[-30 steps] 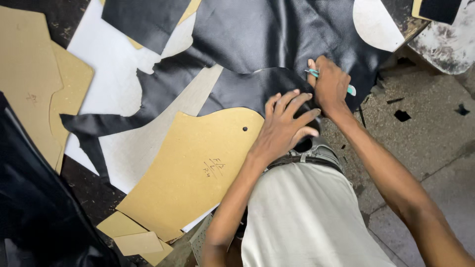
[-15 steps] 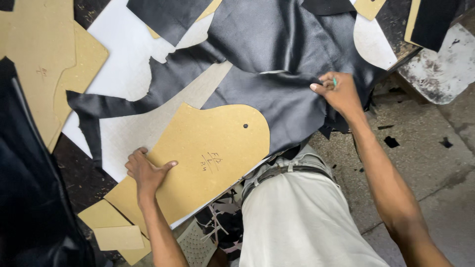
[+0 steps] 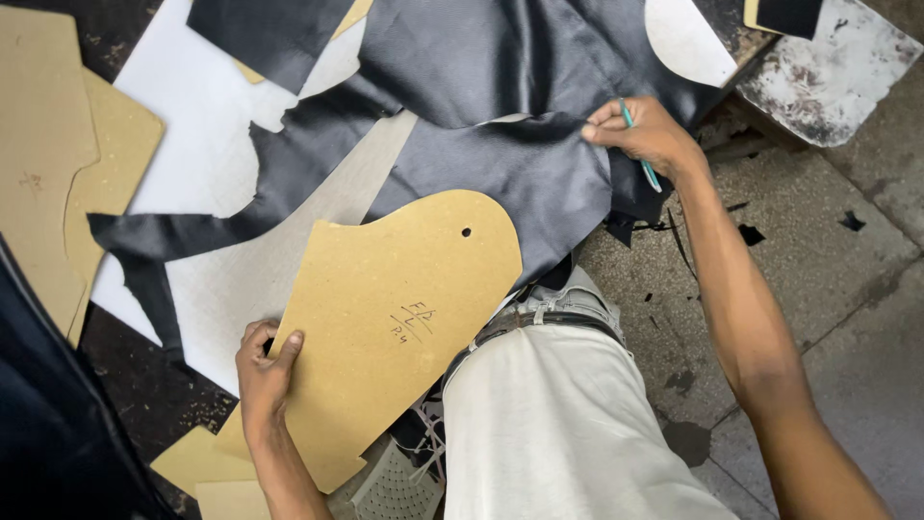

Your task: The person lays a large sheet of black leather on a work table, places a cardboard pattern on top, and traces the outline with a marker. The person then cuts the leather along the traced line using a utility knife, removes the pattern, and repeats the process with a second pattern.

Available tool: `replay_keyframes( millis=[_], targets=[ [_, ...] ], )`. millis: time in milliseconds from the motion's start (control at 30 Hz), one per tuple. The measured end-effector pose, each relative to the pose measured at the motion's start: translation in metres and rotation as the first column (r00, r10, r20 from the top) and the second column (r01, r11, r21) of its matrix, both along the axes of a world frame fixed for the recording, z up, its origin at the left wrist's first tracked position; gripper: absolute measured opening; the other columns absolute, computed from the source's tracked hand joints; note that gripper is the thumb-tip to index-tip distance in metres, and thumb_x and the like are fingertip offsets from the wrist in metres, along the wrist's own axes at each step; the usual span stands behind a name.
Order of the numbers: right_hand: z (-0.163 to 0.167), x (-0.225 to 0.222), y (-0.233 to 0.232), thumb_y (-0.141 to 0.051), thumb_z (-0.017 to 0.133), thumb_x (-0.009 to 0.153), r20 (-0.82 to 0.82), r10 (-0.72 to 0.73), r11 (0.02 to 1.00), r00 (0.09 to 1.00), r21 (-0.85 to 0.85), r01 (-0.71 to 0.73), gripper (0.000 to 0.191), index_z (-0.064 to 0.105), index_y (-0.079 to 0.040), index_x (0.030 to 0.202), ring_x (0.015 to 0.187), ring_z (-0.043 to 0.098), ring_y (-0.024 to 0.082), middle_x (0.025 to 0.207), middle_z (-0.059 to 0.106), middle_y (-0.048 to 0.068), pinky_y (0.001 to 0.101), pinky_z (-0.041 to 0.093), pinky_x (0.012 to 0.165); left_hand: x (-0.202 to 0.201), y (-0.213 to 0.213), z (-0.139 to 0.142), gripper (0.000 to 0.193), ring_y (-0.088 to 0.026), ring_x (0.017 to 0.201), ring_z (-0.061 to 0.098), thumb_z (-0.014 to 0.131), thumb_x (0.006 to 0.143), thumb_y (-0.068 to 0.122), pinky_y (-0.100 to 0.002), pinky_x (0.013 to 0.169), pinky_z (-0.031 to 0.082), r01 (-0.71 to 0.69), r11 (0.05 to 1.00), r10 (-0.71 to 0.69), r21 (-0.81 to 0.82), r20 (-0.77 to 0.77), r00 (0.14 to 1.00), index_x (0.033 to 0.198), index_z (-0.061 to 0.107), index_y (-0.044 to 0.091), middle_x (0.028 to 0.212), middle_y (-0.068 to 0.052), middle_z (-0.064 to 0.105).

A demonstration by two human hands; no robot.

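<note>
Head view shows your left hand (image 3: pixel 265 371) gripping the tan cardboard pattern (image 3: pixel 395 308) at lower centre while your right hand (image 3: pixel 640 135), fingers pinched on black leather (image 3: pixel 500 164) and a teal pen (image 3: pixel 635 143), should pull it flat before tracing.

Hands (image 3: pixel 265 371) grip cardboard pattern (image 3: pixel 395 308) — leather (image 3: pixel 500 164) pinched.
</note>
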State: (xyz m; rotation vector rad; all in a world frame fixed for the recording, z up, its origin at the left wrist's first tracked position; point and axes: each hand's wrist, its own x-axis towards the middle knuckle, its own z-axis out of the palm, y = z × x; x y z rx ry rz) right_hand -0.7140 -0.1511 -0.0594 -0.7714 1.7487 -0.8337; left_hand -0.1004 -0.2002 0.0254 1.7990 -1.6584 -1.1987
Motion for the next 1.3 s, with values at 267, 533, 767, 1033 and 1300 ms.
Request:
replay_keyframes(
  millis=[267,533,767,1033,1300],
  targets=[
    [0.000,-0.005,0.001,-0.024,0.079,0.091,0.109,-0.016,1.000,0.994,0.007,0.015,0.021,0.073,-0.007,0.102,0.068,0.056,0.004,0.080,0.069,-0.002,0.0210,0.038,0.054,-0.076,-0.038,-0.037,0.020,-0.025,0.091,0.058,0.079,0.087,0.010,-0.033,0.085,0.045,0.163,0.974,-0.154,-0.158,0.070,0.986,0.087,0.063,-0.002,0.098,-0.011,0.062],
    [0.008,-0.014,-0.021,-0.022,0.079,0.086,0.156,0.138,0.990,0.978,-0.024,-0.136,0.028,0.072,-0.002,0.105,0.087,0.070,0.011,0.096,0.078,0.008,0.0255,0.052,0.083,-0.179,-0.061,-0.020,0.042,-0.038,0.106,0.053,0.083,0.087,0.027,-0.047,0.094,0.044,0.315,0.889,-0.167,-0.333,0.404,0.899,0.115,0.066,0.000,0.116,-0.020,0.061],
    [-0.005,-0.020,-0.030,-0.016,0.082,0.081,0.250,0.086,0.996,0.964,0.008,-0.091,0.031,0.072,0.001,0.105,0.086,0.070,0.014,0.093,0.079,0.010,0.0286,0.052,0.083,-0.216,-0.070,0.021,0.106,-0.040,0.112,0.049,0.095,0.059,0.030,-0.050,0.097,0.042,0.299,0.954,-0.254,0.003,0.536,0.805,0.145,0.039,0.001,0.122,-0.023,0.058],
    [-0.001,-0.031,-0.038,-0.016,0.082,0.081,0.276,0.113,0.980,0.954,0.127,-0.152,0.033,0.074,-0.001,0.110,0.084,0.069,0.011,0.095,0.079,0.010,0.0266,0.051,0.080,-0.217,-0.108,0.032,0.077,-0.037,0.106,0.064,0.100,0.065,0.025,-0.043,0.096,0.050,0.313,0.919,-0.390,0.239,0.440,0.809,0.127,0.064,-0.003,0.109,-0.026,0.068],
    [-0.036,-0.058,-0.037,-0.007,0.073,0.089,0.474,0.180,0.960,0.862,0.105,-0.258,0.032,0.072,0.001,0.120,0.068,0.053,0.012,0.101,0.079,0.012,0.0235,0.039,0.054,-0.227,-0.077,0.171,0.044,-0.029,0.109,0.071,0.085,0.078,0.018,-0.043,0.094,0.049,0.503,0.815,-0.579,0.287,0.368,0.728,0.118,0.074,0.006,0.111,-0.012,0.078]
  ],
)
